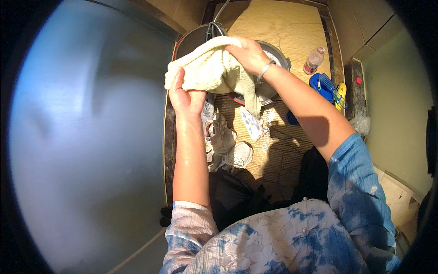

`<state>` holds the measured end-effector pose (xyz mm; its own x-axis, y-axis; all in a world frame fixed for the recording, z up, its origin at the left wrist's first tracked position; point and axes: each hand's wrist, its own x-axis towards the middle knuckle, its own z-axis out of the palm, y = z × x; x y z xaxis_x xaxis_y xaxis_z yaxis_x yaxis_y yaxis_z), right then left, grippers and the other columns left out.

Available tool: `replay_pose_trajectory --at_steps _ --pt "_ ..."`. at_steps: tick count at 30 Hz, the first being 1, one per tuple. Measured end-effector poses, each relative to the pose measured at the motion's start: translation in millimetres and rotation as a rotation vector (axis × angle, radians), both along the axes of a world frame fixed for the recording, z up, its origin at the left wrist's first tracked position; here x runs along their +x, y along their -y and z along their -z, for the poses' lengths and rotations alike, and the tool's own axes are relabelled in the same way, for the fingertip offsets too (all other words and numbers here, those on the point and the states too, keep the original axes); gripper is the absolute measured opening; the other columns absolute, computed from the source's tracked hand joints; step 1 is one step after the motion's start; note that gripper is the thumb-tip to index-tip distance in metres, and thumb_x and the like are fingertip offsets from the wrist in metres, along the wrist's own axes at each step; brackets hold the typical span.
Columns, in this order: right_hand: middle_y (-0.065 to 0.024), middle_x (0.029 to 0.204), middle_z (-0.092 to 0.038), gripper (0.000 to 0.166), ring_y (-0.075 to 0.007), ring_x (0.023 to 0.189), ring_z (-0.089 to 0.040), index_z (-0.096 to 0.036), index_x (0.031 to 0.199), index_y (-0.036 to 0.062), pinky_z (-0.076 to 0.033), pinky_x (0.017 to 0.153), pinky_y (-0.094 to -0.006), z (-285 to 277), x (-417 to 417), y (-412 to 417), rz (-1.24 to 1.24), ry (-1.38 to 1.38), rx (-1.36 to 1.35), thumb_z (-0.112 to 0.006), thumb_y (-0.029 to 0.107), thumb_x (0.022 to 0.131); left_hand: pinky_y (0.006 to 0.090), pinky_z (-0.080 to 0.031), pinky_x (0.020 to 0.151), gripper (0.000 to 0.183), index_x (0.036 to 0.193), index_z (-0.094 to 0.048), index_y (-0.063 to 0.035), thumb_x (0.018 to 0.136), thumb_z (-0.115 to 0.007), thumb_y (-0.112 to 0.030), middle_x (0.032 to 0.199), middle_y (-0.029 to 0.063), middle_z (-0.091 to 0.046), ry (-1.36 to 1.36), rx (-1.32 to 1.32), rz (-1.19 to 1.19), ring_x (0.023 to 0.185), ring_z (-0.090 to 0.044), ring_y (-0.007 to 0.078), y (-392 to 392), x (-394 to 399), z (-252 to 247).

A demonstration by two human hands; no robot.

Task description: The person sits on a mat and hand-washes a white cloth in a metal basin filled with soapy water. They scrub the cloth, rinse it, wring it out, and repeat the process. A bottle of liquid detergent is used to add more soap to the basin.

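Between my hands a pale yellow-green cloth, towel-like and thick, is held up. My left hand grips its near left end, thumb on top. With a bangle on the wrist, my right hand pinches the upper right part. One end of the cloth dangles below the right hand. Behind and beneath it stands a grey bucket with white suds showing inside; the cloth and my right arm hide much of it. Farther left is a second, dark bucket with a red rim, partly covered by the cloth.
A hose runs down to the dark bucket. Several shoes and a white-and-blue packet lie on the ribbed floor. To the right are a plastic bottle, a blue brush and a yellow shoe. A frosted panel borders the left.
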<state>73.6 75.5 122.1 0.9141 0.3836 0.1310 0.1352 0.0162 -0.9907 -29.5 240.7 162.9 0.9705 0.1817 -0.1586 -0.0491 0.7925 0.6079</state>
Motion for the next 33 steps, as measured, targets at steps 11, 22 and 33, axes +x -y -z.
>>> replay_pose_trajectory --at_steps 11,22,33 --pt "-0.0087 0.086 -0.069 0.050 -0.0293 0.079 -0.068 -0.070 0.079 0.0132 -0.031 0.099 -0.0642 -18 -112 -26 -0.238 0.636 -0.389 -0.057 0.061 0.082 0.0381 -0.049 0.087 0.046 0.108 -0.057 -0.0024 0.099 -0.043 -0.046 0.099 0.0154 -0.061 -0.217 -0.032 0.216 0.090 -0.058 0.0266 18 -12 55" --pt "-0.0159 0.082 -0.068 0.038 -0.0301 0.077 -0.068 -0.068 0.084 0.0087 -0.056 0.067 -0.0430 -1 -68 -17 0.099 0.446 -0.682 -0.042 0.033 0.098 0.0441 -0.055 0.085 0.030 0.113 -0.058 -0.0031 0.099 -0.046 -0.027 0.105 0.0150 -0.066 -0.473 -0.022 0.154 0.098 -0.065 0.0280 44 -7 67" --pt "-0.0123 0.074 -0.069 0.035 -0.0218 0.066 -0.067 -0.072 0.083 0.0063 -0.053 0.062 -0.0352 -4 -37 -17 0.094 0.008 -0.398 -0.061 0.039 0.090 0.0403 -0.055 0.086 0.035 0.117 -0.057 -0.0011 0.099 -0.039 -0.026 0.108 0.0145 -0.066 -0.390 0.022 0.186 0.096 -0.066 0.0277 50 -8 50"
